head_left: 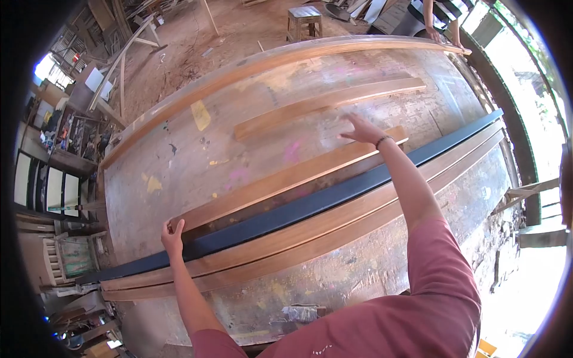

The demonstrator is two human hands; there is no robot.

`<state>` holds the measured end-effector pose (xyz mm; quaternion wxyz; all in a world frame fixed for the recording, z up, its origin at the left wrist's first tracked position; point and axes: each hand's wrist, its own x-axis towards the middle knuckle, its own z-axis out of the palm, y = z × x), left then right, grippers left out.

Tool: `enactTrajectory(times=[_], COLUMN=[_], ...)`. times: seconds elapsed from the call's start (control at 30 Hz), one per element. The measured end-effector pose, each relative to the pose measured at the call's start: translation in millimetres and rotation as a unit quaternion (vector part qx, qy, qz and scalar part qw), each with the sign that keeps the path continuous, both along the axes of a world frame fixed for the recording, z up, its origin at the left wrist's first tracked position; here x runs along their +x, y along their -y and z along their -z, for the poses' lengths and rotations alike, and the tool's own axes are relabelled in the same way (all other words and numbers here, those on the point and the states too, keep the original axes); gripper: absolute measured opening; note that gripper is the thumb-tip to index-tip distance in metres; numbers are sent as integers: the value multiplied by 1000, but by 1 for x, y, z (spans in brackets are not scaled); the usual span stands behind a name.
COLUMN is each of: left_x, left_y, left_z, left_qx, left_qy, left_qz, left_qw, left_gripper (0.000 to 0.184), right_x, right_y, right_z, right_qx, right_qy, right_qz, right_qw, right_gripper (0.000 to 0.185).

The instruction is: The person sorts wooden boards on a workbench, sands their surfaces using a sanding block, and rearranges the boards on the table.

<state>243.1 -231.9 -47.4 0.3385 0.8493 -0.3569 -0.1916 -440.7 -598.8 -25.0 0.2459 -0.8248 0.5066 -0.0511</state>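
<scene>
A brown wooden board (286,179) lies slantwise on the paint-stained worktable (137,209). At its near-left end my left hand (172,237) is closed, thumb and fingers on the board's tip. My right hand (362,129) reaches past the board's far end, its fingers spread and slightly blurred, with nothing in them. A dark blue beam (286,213) runs alongside on my side of the board. Closer to me lie long brown wooden strips (268,244), side by side. Beyond my right hand rests a shorter wooden board (328,102).
A long wooden strip (262,67) lies along the table's far edge, with another person's hands (444,39) at its right end. A stool (304,24) stands on the dirt floor behind. A small crumpled grey object (303,313) sits near my body.
</scene>
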Motion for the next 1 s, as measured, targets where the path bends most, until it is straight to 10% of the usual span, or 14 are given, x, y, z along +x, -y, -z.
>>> enactTrajectory(times=[0.23, 0.4, 0.6, 0.83, 0.87, 0.93, 1.0], left_x=[-2, -13, -29, -138, -155, -186, -219], left_y=[2, -1, -11, -43, -50, -64, -81], left_z=[12, 7, 4, -67, -77, -93, -111], left_qx=[-61, -24, -173, -295, -304, -342, -353], left_qy=[26, 89, 130, 19, 21, -56, -75], left_qz=[10, -11, -99, 98, 100, 148, 169], left_qw=[998, 996, 971, 950, 947, 926, 917], left_gripper=[60, 60, 66, 61, 61, 61, 61], right_x=[66, 72, 62, -21, -42, -84, -141], right_y=[85, 97, 74, 20, -1, -43, -122], right_z=[26, 2, -74, -391, -441, -540, -606], right_qx=[-281, -138, -317, -481, -425, -245, -682], right_qy=[-144, -140, 11, 139, 352, 727, 402], right_qz=[22, -15, -69, 62, 6, -204, -22], right_qw=[948, 980, 946, 863, 834, 609, 610], right_gripper=[98, 89, 75, 58, 65, 82, 90])
